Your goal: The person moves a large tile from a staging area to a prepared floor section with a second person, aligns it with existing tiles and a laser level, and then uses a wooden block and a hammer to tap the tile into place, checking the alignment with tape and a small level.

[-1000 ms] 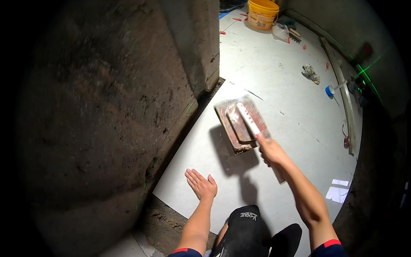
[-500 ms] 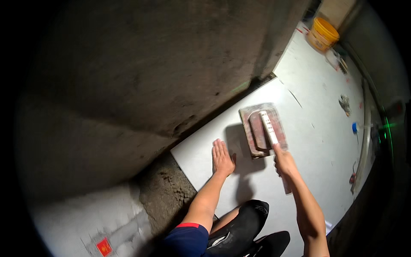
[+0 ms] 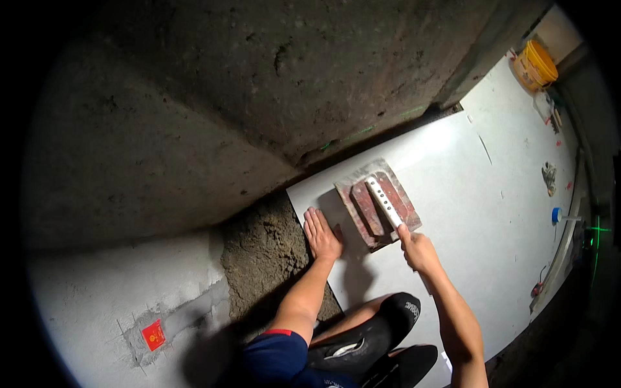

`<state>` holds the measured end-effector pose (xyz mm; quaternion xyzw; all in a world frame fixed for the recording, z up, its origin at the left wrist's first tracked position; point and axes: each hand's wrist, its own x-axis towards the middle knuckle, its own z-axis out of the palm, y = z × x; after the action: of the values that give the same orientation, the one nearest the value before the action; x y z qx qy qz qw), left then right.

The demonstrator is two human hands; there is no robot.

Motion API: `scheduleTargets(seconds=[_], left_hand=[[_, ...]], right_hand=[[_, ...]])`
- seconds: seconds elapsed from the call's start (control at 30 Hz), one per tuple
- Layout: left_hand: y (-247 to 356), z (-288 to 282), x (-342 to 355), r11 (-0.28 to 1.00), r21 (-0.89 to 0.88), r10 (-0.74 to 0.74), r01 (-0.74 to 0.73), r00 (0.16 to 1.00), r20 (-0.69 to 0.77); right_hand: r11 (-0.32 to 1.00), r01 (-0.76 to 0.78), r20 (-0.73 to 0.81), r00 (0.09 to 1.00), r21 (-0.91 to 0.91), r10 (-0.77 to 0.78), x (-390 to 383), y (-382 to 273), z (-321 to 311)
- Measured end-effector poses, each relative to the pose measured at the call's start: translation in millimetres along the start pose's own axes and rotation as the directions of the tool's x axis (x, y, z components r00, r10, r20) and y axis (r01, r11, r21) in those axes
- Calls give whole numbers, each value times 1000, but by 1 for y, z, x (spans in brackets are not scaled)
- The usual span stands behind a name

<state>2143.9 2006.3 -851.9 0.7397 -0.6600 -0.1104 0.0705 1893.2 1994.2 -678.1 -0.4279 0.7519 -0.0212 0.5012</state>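
Rough concrete wall (image 3: pixel 226 110) fills the upper area, well beyond both hands, w/ its base running diagonally just past the fingertips. Large white tile (image 3: pixel 466 213) lies flat under both hands and extends far to the right of the right hand; its left edge sits just left of the left hand, bordering a strip of bare grey mortar bed (image 3: pixel 265 258). Another white tile (image 3: pixel 103 304) lies further left of that strip, w/ a small red sticker (image 3: pixel 154 334) on it. Person's black shoes (image 3: pixel 381 333) are below the hands, between the forearms. Left hand (image 3: pixel 322 234): flat, palm down on the tile near its left edge, fingers straight and close together, pointing toward the wall. Right hand (image 3: pixel 419 251): closed around the lower end of the white handle of a float tool (image 3: pixel 378 204), approx. a rectangular pad w/ reddish-brown face. Float sits just above-left of the right hand, just right of the left hand's fingertips; cannot tell whether it touches the tile or is raised. Yellow bucket (image 3: pixel 535 64) stands far beyond the right hand, top right, w/ small debris beside it. Small blue object (image 3: pixel 556 215) lies well to the right of the right hand, near the tile's far edge.
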Motion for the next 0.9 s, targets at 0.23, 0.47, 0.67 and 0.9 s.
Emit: scheduleTargets(seconds=[0.23, 0.47, 0.67, 0.9], left_hand=[[-29, 11, -11, 998, -10, 54, -54, 998, 7], [11, -3, 4, 982, 184, 23, -49, 990, 140], [-2, 0, 3, 992, 124, 37, -35, 999, -13], [14, 7, -6, 986, 126, 109, -107, 994, -15]], right_hand=[[853, 521, -228, 835, 38, -500, -52, 44, 19], [998, -61, -25, 998, 31, 62, 25, 39, 5], [924, 372, -412, 858, 85, -307, -92, 84, -48], [910, -274, -184, 922, 311, 341, -17, 210, -26]])
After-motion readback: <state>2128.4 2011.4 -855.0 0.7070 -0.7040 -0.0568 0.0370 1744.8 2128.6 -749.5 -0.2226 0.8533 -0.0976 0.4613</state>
